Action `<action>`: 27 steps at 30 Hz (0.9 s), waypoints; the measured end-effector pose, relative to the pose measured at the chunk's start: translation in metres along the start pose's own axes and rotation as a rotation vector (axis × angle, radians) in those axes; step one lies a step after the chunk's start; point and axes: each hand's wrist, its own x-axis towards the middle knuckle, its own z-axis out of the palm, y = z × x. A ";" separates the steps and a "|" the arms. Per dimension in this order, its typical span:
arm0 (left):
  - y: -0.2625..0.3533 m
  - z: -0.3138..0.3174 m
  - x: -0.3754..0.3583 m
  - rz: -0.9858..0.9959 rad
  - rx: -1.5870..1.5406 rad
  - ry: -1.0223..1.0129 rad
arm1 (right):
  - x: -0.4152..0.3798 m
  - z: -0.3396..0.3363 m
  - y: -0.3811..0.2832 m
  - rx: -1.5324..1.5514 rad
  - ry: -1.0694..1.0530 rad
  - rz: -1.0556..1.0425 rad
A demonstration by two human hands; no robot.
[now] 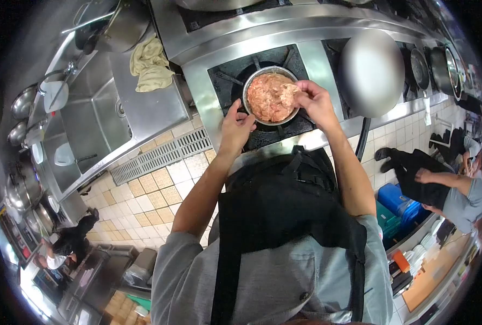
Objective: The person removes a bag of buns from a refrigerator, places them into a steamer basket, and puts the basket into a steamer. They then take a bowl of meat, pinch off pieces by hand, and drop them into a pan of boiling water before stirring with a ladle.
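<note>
A round metal bowl (245, 103) filled with pinkish ground meat (268, 97) sits on a black stove grate (225, 81). At the bowl's right edge, my right hand (312, 103) has its fingers pinched on a small clump of the meat (290, 93). My left hand (237, 125) is at the bowl's lower left side, its fingers apart and nothing held in them; whether a fingertip touches the rim is hard to tell.
Right of the bowl, a large pan with a pale blurred surface (372, 73) covers another burner. A yellowish cloth (151, 64) lies on the steel counter beside a sink (92, 122). Co-workers stand at the far right (450, 181) and lower left (70, 246).
</note>
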 end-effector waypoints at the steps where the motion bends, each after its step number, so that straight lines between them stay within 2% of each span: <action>1: 0.000 -0.001 0.001 -0.001 -0.021 -0.030 | -0.004 0.001 -0.004 0.143 0.021 0.056; 3: 0.002 -0.002 0.003 0.000 -0.041 -0.060 | -0.009 0.000 -0.010 0.238 0.040 0.068; 5: 0.005 -0.002 0.007 -0.164 -0.194 -0.101 | -0.014 -0.002 -0.016 0.331 0.059 0.080; 6: 0.003 -0.003 0.010 -0.162 -0.194 -0.101 | -0.016 -0.002 -0.018 0.399 0.065 0.079; 9: 0.001 -0.005 0.018 -0.112 -0.134 -0.077 | -0.023 -0.003 -0.028 0.505 0.063 0.075; 11: 0.011 -0.004 0.016 0.057 -0.019 -0.034 | -0.030 -0.002 -0.034 0.542 0.057 0.078; 12: 0.009 -0.004 0.018 0.057 -0.018 -0.033 | -0.033 0.000 -0.036 0.576 0.033 0.078; 14: 0.007 -0.005 0.027 0.109 0.231 0.007 | -0.035 0.004 -0.039 0.610 0.004 0.069; 21: 0.008 -0.008 0.027 0.076 0.273 -0.033 | -0.043 0.010 -0.042 0.686 -0.037 0.102; 24: 0.009 -0.006 0.020 0.071 0.126 0.066 | -0.047 0.011 -0.043 0.698 -0.038 0.131; 26: 0.015 -0.004 0.016 0.544 0.245 0.176 | -0.048 0.013 -0.046 0.729 -0.042 0.165; 27: 0.013 0.006 0.009 0.608 0.144 0.153 | -0.047 0.014 -0.045 0.731 -0.041 0.162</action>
